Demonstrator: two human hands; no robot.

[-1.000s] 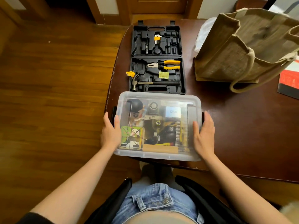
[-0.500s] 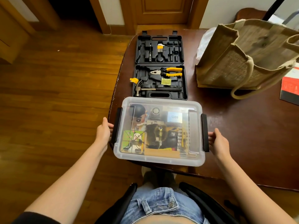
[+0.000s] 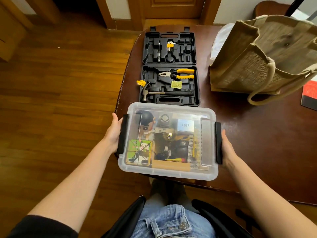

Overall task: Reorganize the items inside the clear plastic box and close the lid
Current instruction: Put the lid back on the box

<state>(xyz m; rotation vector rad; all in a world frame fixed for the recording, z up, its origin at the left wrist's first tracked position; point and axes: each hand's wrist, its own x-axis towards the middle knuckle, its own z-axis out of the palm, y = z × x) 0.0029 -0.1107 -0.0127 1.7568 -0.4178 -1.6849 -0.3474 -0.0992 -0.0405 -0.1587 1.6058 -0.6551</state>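
1. The clear plastic box sits at the near edge of the table, lid on, long axis across me.
2. My left hand presses the box's left latch; my right hand presses its right latch. Both equally near.
3. Beyond the box lies the open tool case.

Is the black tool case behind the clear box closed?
No: the black tool case lies open flat, with pliers and hammer showing.
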